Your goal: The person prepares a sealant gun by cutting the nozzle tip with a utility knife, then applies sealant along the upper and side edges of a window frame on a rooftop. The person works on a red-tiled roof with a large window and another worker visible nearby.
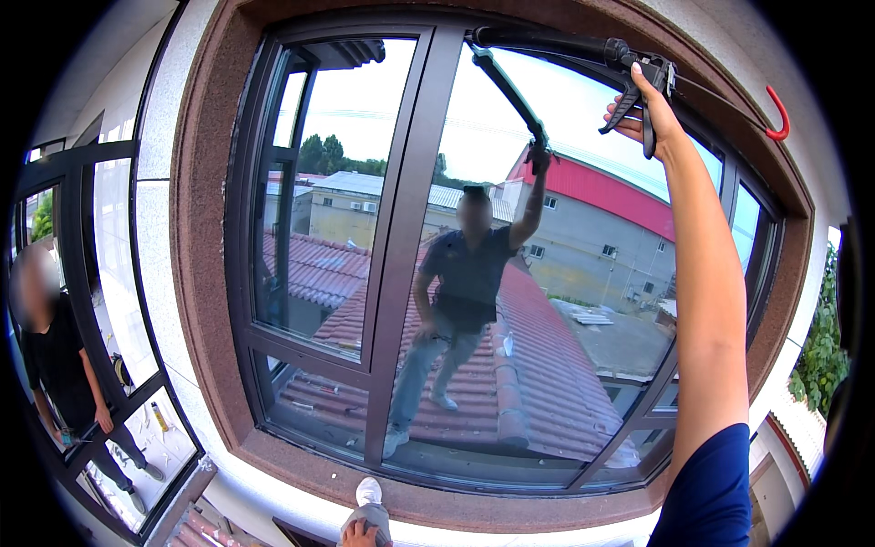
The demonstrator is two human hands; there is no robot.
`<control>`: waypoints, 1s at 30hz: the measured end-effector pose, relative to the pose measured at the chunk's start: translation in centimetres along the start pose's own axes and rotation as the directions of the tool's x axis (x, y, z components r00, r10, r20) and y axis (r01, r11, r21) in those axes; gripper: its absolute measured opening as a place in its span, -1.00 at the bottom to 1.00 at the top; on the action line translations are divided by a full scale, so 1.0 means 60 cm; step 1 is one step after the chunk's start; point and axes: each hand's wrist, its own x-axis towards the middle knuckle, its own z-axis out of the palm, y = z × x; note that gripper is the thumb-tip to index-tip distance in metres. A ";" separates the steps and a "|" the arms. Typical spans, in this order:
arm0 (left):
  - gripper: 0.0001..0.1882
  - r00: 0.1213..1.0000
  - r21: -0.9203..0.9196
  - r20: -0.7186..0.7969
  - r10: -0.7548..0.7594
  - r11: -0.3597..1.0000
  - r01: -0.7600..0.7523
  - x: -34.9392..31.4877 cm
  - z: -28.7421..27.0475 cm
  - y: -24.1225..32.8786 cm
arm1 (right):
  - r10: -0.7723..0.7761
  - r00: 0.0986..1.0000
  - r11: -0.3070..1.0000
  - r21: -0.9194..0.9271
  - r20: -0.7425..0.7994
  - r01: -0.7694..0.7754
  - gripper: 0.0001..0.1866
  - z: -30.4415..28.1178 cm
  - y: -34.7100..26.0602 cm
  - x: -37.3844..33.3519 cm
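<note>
High at the upper right, my right hand (649,114) is closed round the handle and trigger of a black caulking gun (547,41). Its barrel points left along the top of the window, with the tip by the upper corner of the large glass pane (510,301), beside a dark brown mullion (415,228). Whether the tip touches the frame I cannot tell. A thin rod ending in a red hook sticks out behind the handle. At the bottom edge my left hand (365,532) lies on my bent knee, fingers apart and partly cut off. The glass mirrors my raised arm and the gun.
Rough brown surround (205,228) borders the window; my white shoe (368,491) is on its lower ledge. At left, a person in black (64,365) stands behind a dark-framed glazed opening, holding a tool. Red roof tiles (205,529) lie below at lower left.
</note>
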 end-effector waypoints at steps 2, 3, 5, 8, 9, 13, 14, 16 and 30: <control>-0.26 1.000 -0.009 0.005 0.001 1.000 -0.001 0.000 -0.001 -0.001 | -0.008 1.000 1.000 -0.021 -0.013 0.007 -0.05 0.000 0.000 -0.005; -0.26 1.000 -0.018 0.003 0.003 1.000 -0.003 0.000 0.001 -0.002 | -0.012 1.000 0.999 -0.031 -0.019 0.011 -0.05 0.000 0.001 -0.007; -0.29 0.999 0.006 -0.029 0.015 1.000 -0.014 -0.001 0.001 0.000 | -0.016 0.999 0.999 -0.043 -0.035 0.015 -0.05 0.000 0.001 -0.010; -0.33 0.995 0.015 -0.084 0.045 0.999 -0.044 0.005 -0.003 0.005 | -0.011 0.999 0.998 -0.068 -0.052 0.007 -0.07 -0.005 0.000 -0.015; -0.30 0.995 -0.041 -0.081 0.053 0.998 -0.056 0.023 -0.006 0.000 | -0.008 0.998 0.997 -0.074 -0.055 0.003 -0.07 -0.007 -0.003 -0.017; -0.33 0.998 -0.306 -0.027 0.061 0.950 -0.067 0.130 -0.099 0.059 | 0.010 0.998 0.992 -0.128 -0.057 -0.017 -0.09 -0.012 -0.009 -0.034; -0.36 0.990 -0.341 -0.112 0.091 0.932 -0.124 0.157 -0.137 0.085 | 0.022 0.998 0.991 -0.129 -0.052 -0.028 -0.09 -0.011 -0.009 -0.037; -0.43 0.922 -0.390 -0.338 0.188 0.864 -0.319 0.222 -0.213 0.143 | 0.038 0.998 0.988 -0.145 -0.052 -0.045 -0.09 -0.014 -0.008 -0.043; -0.37 0.639 -0.547 -0.723 0.264 0.347 -0.762 0.533 -0.773 0.569 | 0.042 0.992 0.970 -0.234 -0.121 -0.070 -0.13 -0.008 0.007 -0.106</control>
